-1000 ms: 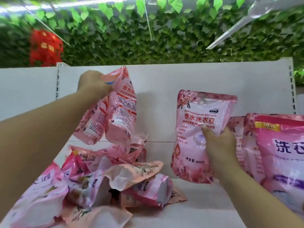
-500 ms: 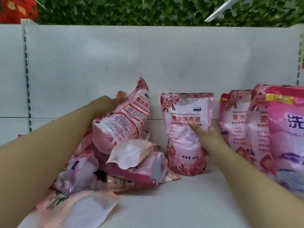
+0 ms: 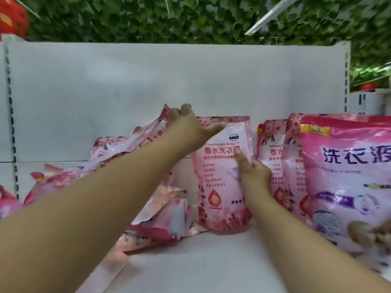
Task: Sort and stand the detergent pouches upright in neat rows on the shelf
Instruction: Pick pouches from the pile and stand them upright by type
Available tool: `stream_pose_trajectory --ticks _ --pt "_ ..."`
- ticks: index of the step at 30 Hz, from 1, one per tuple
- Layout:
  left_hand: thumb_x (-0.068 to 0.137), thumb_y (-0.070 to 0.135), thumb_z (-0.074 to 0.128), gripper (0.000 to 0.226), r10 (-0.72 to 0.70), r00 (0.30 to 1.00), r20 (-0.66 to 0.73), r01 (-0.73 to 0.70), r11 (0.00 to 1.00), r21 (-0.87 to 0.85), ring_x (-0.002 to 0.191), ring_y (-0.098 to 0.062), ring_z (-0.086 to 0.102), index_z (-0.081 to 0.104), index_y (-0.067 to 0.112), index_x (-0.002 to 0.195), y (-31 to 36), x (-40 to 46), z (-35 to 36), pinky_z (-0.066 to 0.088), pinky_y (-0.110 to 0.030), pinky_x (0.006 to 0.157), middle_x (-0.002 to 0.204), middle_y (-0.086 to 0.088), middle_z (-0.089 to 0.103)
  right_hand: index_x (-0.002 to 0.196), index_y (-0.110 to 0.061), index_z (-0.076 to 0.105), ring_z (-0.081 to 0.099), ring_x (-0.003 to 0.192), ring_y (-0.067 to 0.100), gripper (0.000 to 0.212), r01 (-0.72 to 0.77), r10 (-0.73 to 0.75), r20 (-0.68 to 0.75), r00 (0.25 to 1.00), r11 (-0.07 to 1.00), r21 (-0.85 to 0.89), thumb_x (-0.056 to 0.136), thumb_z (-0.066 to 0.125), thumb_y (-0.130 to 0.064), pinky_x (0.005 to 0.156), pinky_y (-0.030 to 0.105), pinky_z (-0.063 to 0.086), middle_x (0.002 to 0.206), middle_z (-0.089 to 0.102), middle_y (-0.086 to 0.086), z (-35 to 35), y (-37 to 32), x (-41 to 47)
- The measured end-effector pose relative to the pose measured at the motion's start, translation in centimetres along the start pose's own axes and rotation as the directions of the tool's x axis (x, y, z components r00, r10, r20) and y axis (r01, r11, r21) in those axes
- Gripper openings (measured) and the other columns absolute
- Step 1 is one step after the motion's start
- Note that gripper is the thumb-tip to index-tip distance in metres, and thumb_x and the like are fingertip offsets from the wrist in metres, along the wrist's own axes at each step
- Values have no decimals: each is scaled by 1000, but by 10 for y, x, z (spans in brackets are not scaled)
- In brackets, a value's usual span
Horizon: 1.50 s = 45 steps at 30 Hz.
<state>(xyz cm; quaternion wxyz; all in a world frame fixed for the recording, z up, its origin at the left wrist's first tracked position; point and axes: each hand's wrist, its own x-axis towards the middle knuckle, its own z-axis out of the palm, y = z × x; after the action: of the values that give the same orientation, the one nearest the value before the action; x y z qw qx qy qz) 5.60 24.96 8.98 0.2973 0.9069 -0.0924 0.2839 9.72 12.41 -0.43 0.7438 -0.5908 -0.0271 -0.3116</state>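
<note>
Pouches everywhere on this white metal shelf (image 3: 211,267). Dead centre stands a glossy pink plastic detergent pouch with red lettering (image 3: 220,176), upright, its back near the white rear panel (image 3: 127,92). The right hand (image 3: 254,176) holds its right edge, thumb laid across the front and the other fingers curled round behind it. The left hand (image 3: 190,127) reaches over to the pouch's top left corner with fingers stretched out fairly straight; it also touches the top of a tilted pink pouch (image 3: 152,132) just to the left, but it's too blurry to say it's gripping anything. Left of that is a messy heap of fallen pink pouches (image 3: 160,212), lying flat and overlapping. On the right, a row of upright pink pouches (image 3: 273,157) stands just beside the centre one, with a bigger pink and purple detergent bag (image 3: 347,182) nearest the camera. Green leaf wall (image 3: 190,17) above the shelf.
</note>
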Motion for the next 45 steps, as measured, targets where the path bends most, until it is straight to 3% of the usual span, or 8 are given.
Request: stream_pose_trajectory --ticks 5,10,14,27,33,36,41,45 --pt "72 36 76 58 -3 995 97 -17 978 207 96 -26 51 43 9 113 -7 29 11 45 -31 69 111 -10 53 61 -12 47 49 32 -6 36 -6 7 42 999 1000 -26 88 57 -33 40 10 37 34 53 -11 -2 6 4" --pt "67 21 81 45 96 992 81 -112 967 231 52 -14 54 37 15 66 -22 49 17 37 -23 42 73 -3 50 129 -15 48 54 103 23 62 -216 232 218 948 972 -98 79 62 -49 91 33 38 124 57 7 -7 11 16" --pt "69 16 81 44 83 996 36 -88 981 172 50 -19 58 37 13 66 -30 66 32 47 -29 42 71 -4 48 132 -18 41 52 117 25 72 -220 432 432 792 862 -457 71 78 -24 104 41 40 129 55 4 -10 31 18" --pt "81 38 67 47 273 955 -119 -257 957 137 110 -16 54 54 20 122 -27 46 -6 38 -23 84 122 -2 58 136 -5 35 51 117 29 58 -185 334 170 927 802 -568 86 63 -12 85 25 40 132 49 14 -6 48 36" --pt "86 49 52 48 37 962 -271 4 989 147 90 -17 49 59 13 117 -73 -11 -71 33 -28 76 102 -1 58 147 -8 10 25 138 27 75 150 -82 132 988 730 -667 90 57 -21 106 33 30 154 17 10 7 18 15" --pt "86 52 47 49 -61 980 -192 93 982 164 83 -17 50 60 14 114 -94 -44 -75 33 -27 75 99 -1 58 147 -12 16 15 142 19 70 373 -219 325 920 746 -551 91 54 -29 109 24 18 155 15 4 21 -8 -16" --pt "75 72 37 86 -120 988 -98 143 951 273 112 -26 49 17 27 145 -122 -89 -35 37 -36 94 123 -7 55 132 -26 47 44 108 5 59 190 240 773 587 887 -421 83 43 -58 84 21 34 125 53 -7 59 -17 -71" --pt "70 79 20 91 -84 987 -137 121 951 283 142 -14 8 -1 32 145 -137 -99 -19 -6 -33 113 154 1 17 121 -38 52 50 107 0 45 202 315 846 430 880 -430 79 53 -52 91 16 34 123 54 -19 51 -12 -64"
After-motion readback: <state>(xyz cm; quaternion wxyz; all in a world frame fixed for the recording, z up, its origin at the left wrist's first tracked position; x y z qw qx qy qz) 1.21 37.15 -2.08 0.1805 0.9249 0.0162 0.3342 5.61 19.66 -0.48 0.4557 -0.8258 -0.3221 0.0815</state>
